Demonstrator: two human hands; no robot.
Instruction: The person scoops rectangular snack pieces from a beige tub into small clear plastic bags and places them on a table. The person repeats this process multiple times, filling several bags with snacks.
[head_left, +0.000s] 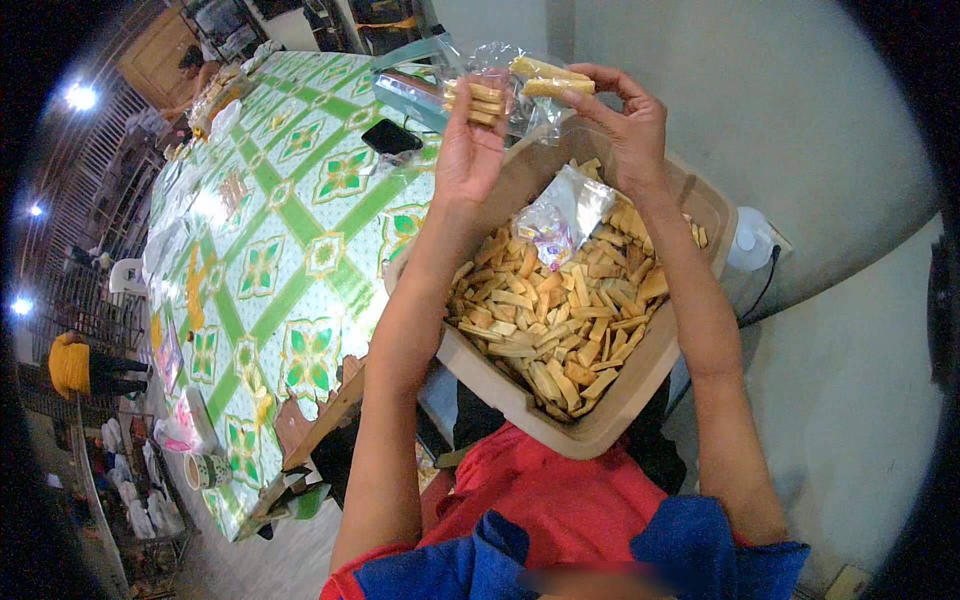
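Observation:
My left hand grips a clear plastic bag with several yellow snack sticks stacked in it. Two more sticks are pinched between the thumb and fingers of my right hand, right beside the bag; I cannot tell whether they are inside its mouth. Below both hands, a tan plastic bin holds a heap of loose yellow-brown sticks. On the heap lies a shiny printed plastic packet.
To the left stands a table with a green-and-white patterned cover, torn at its near edge. A phone, a teal container and a mug rest on it. A wall rises at the right. Two people are farther off.

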